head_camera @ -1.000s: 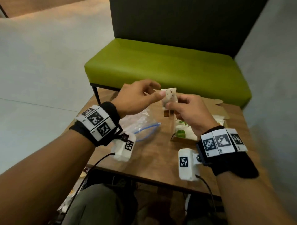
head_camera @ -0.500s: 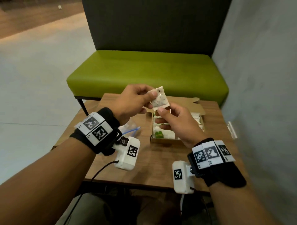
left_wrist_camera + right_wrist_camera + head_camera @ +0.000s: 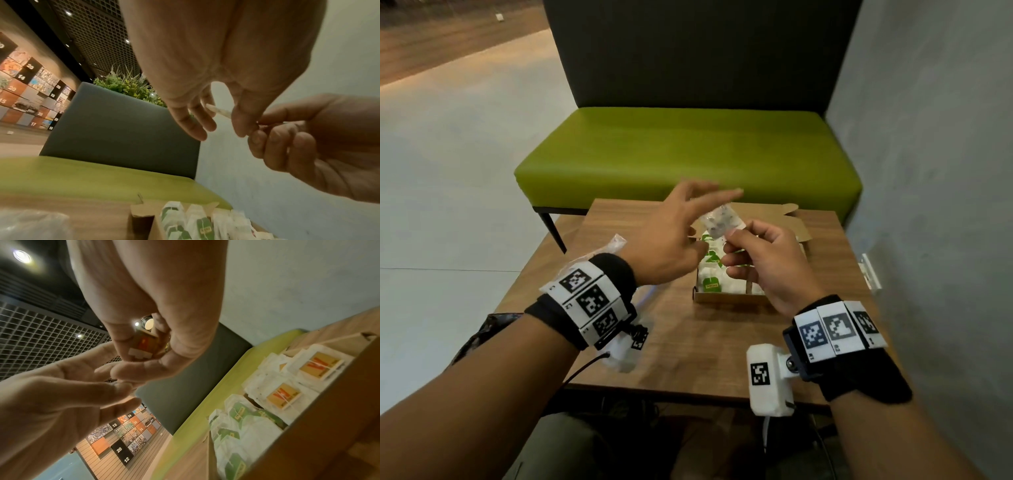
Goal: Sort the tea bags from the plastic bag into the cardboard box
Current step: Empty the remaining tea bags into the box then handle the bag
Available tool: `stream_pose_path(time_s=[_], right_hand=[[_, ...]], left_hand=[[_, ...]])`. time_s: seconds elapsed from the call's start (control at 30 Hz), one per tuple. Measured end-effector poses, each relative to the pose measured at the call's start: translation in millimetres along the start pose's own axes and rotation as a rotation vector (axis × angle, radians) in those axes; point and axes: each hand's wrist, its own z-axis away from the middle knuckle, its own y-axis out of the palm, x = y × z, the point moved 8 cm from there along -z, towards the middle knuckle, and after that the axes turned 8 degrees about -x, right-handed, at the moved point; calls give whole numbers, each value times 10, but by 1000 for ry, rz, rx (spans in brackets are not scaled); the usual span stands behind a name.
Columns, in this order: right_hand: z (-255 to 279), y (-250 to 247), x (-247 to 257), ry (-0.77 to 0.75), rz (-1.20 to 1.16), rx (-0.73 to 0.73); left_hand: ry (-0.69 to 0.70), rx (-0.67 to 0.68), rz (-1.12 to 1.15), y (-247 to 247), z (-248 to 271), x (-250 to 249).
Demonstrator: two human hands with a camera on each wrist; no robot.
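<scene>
A white tea bag [image 3: 722, 222] with an orange tag [image 3: 146, 344] is held above the open cardboard box [image 3: 726, 297]. My right hand [image 3: 739, 236] pinches its lower edge between thumb and fingers. My left hand [image 3: 695, 222] is just left of the bag, with straight, spread fingers [image 3: 191, 120] that grip nothing. In the left wrist view the tea bag's edge [image 3: 218, 112] shows between the left fingers and thumb. The box holds rows of green-tagged tea bags [image 3: 236, 417] and orange-tagged tea bags [image 3: 283, 395]. The clear plastic bag [image 3: 616, 241] lies on the table, mostly hidden behind my left wrist.
The small wooden table [image 3: 688, 342] stands against a grey wall [image 3: 928, 205] on the right. A green bench [image 3: 688, 154] with a dark back is beyond it. The box's lid flap [image 3: 791, 222] is open toward the bench.
My left hand has let go of the tea bag and spread its fingers. My right hand still holds the bag over the box. The head view has tilted down and right.
</scene>
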Motion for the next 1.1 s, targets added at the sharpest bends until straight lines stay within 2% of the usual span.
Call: stream_pose_path(time_s=[0.1,0.2,0.37,0.47,0.57,0.7,0.9,1.1], right_hand=[[20,36,24,14,4,48],[30,32,54,5,-14,81],[-8,-68,47,-28,-1,50],[-10,-87,21,-58,70,33],[6,-87,-5,-73,115,22],[17,-61,-33,-79,136,4],[-26,68,-100,-94,63,-8],[-62,62,-81,-170,51,-61]], left_hand=[[76,-95,-35,33,-16,10],[41,-110,5,56,-57,49],[-337,-44,308,205,-3,356],[-467,-86,540,215,35,420],[-526,-143,696,151,28,441],[-503,-188,702,89,2,379],[-332,-260,617,11,-29,238],[-301,-321,496,-167,-68,178]])
